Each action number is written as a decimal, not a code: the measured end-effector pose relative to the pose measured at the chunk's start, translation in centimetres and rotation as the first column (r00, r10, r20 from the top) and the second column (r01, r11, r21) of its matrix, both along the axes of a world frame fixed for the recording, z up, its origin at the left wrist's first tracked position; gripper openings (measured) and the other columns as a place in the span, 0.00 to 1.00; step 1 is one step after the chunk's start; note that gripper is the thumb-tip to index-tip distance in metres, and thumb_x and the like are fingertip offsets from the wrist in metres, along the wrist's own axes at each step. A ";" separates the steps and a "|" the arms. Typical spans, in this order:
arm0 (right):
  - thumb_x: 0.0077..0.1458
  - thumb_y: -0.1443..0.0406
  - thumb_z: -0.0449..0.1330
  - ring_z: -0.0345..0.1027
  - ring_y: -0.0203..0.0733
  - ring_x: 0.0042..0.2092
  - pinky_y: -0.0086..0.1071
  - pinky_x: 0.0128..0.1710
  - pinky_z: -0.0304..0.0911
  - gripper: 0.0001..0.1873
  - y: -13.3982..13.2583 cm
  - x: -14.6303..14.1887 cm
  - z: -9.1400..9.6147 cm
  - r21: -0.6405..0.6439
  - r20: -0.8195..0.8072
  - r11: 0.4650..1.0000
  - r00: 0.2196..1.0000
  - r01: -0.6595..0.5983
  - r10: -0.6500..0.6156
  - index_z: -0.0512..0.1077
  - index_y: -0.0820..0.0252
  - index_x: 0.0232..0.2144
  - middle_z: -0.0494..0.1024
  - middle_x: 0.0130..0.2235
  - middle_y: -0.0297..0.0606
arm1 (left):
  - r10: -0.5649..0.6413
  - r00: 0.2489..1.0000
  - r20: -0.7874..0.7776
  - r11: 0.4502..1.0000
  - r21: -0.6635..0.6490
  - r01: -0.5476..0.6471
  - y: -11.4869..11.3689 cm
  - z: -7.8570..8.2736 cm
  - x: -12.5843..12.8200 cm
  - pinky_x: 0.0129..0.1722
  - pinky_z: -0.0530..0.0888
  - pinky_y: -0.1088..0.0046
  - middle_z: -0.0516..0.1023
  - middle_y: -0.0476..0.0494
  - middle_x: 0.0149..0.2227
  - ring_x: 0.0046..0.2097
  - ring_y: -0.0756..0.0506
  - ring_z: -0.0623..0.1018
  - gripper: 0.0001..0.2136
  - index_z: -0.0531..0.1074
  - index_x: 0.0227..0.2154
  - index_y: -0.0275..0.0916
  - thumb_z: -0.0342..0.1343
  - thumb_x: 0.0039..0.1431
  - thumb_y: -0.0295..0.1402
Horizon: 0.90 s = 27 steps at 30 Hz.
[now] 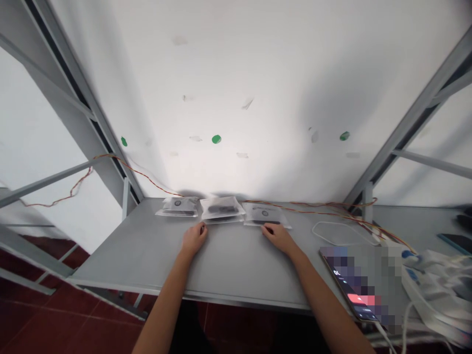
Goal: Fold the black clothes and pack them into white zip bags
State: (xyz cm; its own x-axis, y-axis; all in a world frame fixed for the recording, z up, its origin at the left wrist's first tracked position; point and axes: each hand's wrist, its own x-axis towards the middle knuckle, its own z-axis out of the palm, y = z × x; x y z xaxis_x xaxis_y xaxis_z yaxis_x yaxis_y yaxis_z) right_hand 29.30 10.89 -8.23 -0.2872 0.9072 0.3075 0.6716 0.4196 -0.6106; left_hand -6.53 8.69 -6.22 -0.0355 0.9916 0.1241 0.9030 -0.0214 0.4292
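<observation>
Three frosted plastic bags with dark items inside lie in a row at the back of the grey table. My left hand [195,238] rests on the tabletop in a loose fist, just in front of the gap between the left bag [177,207] and the middle bag [221,208]. Curled fingers also close my right hand [277,237], which lies at the front edge of the right bag [264,214]; whether it touches the bag I cannot tell. Nothing shows in either hand. A round dark logo is printed on the left and right bags.
A lit phone [348,282] with a white cable lies at the right, partly blurred out. Beyond it are a clear plastic outline [344,233] and a pile of white packages [440,280]. Twisted red-yellow wires [313,211] run along the white wall. Metal posts [92,103] frame the table.
</observation>
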 end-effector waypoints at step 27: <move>0.66 0.50 0.48 0.62 0.40 0.27 0.32 0.29 0.54 0.25 -0.4 0.1 0.5 -0.008 0.005 1.000 1.000 -0.002 0.002 0.70 0.56 0.24 0.71 0.23 0.33 | -0.003 1.000 0.014 1.000 -0.011 0.003 -0.1 0.2 -0.1 0.33 0.61 0.72 0.77 0.46 0.32 0.35 0.45 0.75 0.12 0.76 0.39 0.43 0.48 0.68 0.37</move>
State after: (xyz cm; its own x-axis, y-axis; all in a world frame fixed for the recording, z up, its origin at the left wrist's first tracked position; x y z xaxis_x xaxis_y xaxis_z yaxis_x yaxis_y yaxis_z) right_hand 29.44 10.51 -7.73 -0.2903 0.9091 0.2988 0.6742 0.4159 -0.6103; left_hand -6.63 8.54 -6.04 -0.0345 0.9930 0.1129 0.8967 -0.0191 0.4422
